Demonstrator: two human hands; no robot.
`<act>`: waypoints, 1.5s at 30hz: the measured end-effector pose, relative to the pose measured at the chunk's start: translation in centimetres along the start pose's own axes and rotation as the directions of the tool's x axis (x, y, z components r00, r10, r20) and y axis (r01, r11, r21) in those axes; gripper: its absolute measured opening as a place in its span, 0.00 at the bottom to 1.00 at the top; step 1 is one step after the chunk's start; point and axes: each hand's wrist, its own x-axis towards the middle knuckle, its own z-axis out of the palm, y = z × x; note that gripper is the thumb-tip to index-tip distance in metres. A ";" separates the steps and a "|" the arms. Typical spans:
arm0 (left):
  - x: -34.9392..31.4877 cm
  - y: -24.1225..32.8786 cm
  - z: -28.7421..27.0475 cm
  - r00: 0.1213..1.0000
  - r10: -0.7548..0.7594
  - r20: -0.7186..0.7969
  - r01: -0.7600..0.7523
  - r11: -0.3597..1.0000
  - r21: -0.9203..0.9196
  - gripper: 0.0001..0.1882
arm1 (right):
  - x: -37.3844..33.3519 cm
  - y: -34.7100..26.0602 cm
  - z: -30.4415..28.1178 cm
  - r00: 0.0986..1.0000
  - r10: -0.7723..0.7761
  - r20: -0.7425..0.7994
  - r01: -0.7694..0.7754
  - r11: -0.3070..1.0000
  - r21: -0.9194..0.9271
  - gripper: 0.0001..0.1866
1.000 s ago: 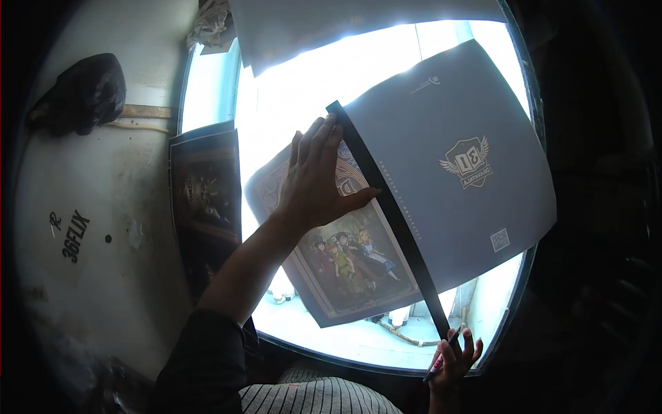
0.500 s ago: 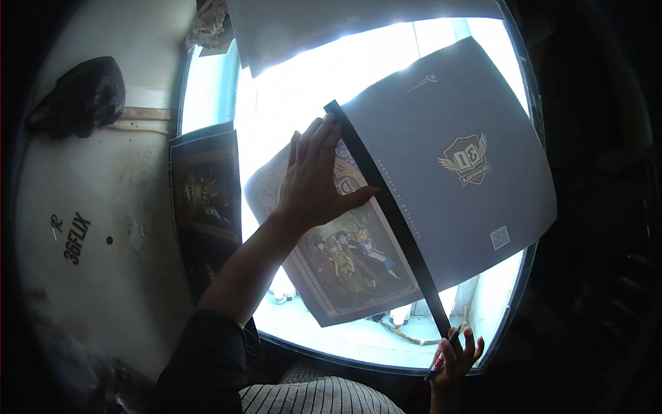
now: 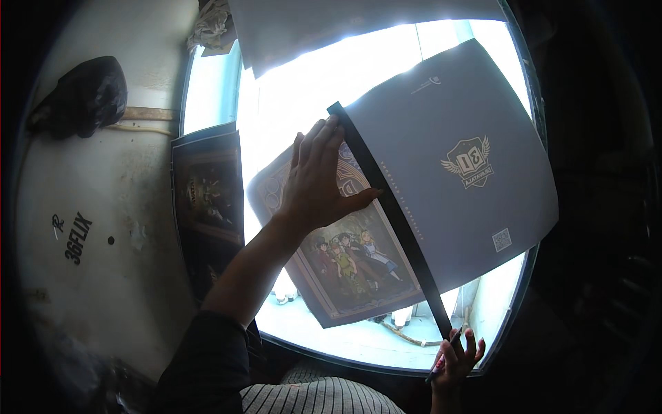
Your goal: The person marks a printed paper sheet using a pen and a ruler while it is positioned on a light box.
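A large printed sheet (image 3: 476, 124) lies over the brightly lit glass panel, its pale printing showing a shield emblem and a picture of several cartoon figures. Across it runs a long dark ruler-like strip (image 3: 389, 200), slanting from upper left to lower right. My left hand (image 3: 314, 172) is spread flat on the sheet, with fingertips near the strip's upper end and the thumb on its middle. At the strip's lower end, my right hand (image 3: 452, 362) is closed on a slim pen-like tool (image 3: 441, 362). Whether this is a pen or a knife I cannot make out.
The lit glass (image 3: 303, 96) has a dark frame. A darker printed sheet (image 3: 207, 193) overlaps its left edge, and a pale sheet (image 3: 365, 17) covers its far side. On the white surface at left lies a black plastic bag (image 3: 86, 96), with crumpled paper (image 3: 210, 26) at the far corner.
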 end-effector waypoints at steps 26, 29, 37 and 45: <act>0.0 0.2 0.0 0.999 -0.037 0.024 0.037 0.999 0.033 0.61 | -0.1 0.1 0.2 1.000 -0.015 -0.023 0.015 1.000 0.017 0.15; 0.0 0.0 0.1 0.999 -0.032 0.015 0.032 0.999 0.027 0.61 | 0.0 0.0 0.0 1.000 -0.008 -0.019 0.008 1.000 0.011 0.14; 0.0 0.1 0.1 1.000 -0.020 0.009 0.020 1.000 -0.009 0.57 | 0.1 0.1 -0.1 1.000 -0.015 -0.008 0.015 1.000 0.011 0.12; 0.0 0.0 -0.2 1.000 -0.029 0.010 0.029 1.000 -0.007 0.57 | 0.2 -0.1 -0.1 1.000 -0.016 -0.023 0.016 1.000 0.002 0.12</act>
